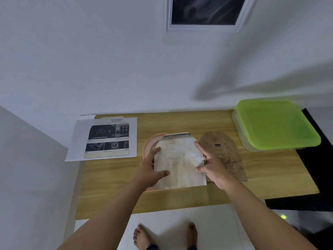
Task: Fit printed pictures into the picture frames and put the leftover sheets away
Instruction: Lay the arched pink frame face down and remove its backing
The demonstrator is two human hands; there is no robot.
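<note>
Two hands, left hand [153, 170] and right hand [212, 166], are lying flat and open, pressing a printed sheet [180, 163] onto the pink frame [148, 147]; trimming probably comes next.

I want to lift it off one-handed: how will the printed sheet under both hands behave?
The printed sheet looks thin, so likely floppy and light. It overhangs the pink frame beneath, so that edge may droop. Flat on the wooden table, it probably slides easily.

I saw both hands, left hand [153, 170] and right hand [214, 168], pressing a printed sheet [180, 163] over what looked like an arched pink frame [149, 143] on the table [111, 186].
</note>
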